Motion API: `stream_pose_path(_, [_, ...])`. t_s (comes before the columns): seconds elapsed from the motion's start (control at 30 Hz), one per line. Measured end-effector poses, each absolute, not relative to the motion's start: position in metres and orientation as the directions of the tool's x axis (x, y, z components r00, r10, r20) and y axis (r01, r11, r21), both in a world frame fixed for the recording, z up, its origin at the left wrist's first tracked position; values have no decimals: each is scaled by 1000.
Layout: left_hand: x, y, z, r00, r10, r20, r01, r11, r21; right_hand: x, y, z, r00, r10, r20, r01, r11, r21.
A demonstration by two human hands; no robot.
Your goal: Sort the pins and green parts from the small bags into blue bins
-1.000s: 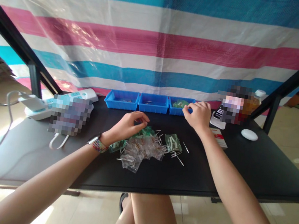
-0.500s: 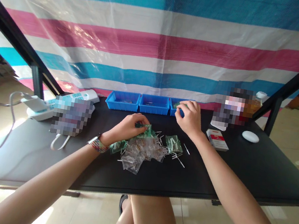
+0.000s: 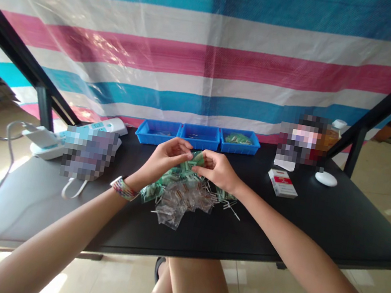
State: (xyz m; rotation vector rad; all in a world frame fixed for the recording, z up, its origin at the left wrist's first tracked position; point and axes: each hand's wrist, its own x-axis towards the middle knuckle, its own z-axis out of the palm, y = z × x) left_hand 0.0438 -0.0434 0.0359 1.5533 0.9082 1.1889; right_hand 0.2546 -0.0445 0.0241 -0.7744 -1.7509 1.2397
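Note:
A small green plastic bag [image 3: 194, 161] with pale pieces in it is held up between my hands over a heap. My left hand [image 3: 166, 160] is closed, thumb and fingertips pinching the bag's left edge. From the other side my right hand [image 3: 221, 172] grips it between thumb and fingers. Beneath them lie more green bags [image 3: 151, 192] and clear plastic bags [image 3: 173, 208] of small parts. Thin metal pins, looking like rivets [image 3: 232, 210], are scattered at the heap's right, partly hidden by my right hand.
Behind the heap stand a left blue bin [image 3: 155, 139], a middle blue bin [image 3: 199, 143] and a right blue bin [image 3: 239, 149] with green bags inside. A power strip [image 3: 117, 127] lies left; a red-and-white box [image 3: 282, 183] and a white oval object [image 3: 326, 178] lie right.
My right hand has come from the right bin back to the heap and taken hold of the green bag. My left hand has lifted slightly, and the right bin's contents now show.

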Motion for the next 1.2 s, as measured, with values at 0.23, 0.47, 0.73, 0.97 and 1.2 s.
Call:
stream_pose_path(0.23, [37, -40, 33, 338, 939, 65, 103, -105, 989, 259, -37, 18, -239, 887, 396, -39, 399, -916])
stream_pose_path(0.47, [44, -48, 38, 378, 925, 22, 117, -72, 990, 263, -43, 23, -293, 740, 606, 133, 659, -740])
stream_pose_path(0.73, [43, -48, 42, 293, 945, 143, 116, -184, 976, 262, -41, 25, -244, 889, 387, -129, 366, -922])
stream_pose_path(0.97, [45, -54, 42, 334, 915, 224, 203, -302, 931, 259, -39, 25, -379, 914, 141, -205, 66, -977])
stream_pose_path(1.2, [40, -48, 35, 275, 926, 257, 313, -339, 887, 274, -21, 24, -223, 924, 310, -110, 292, -950])
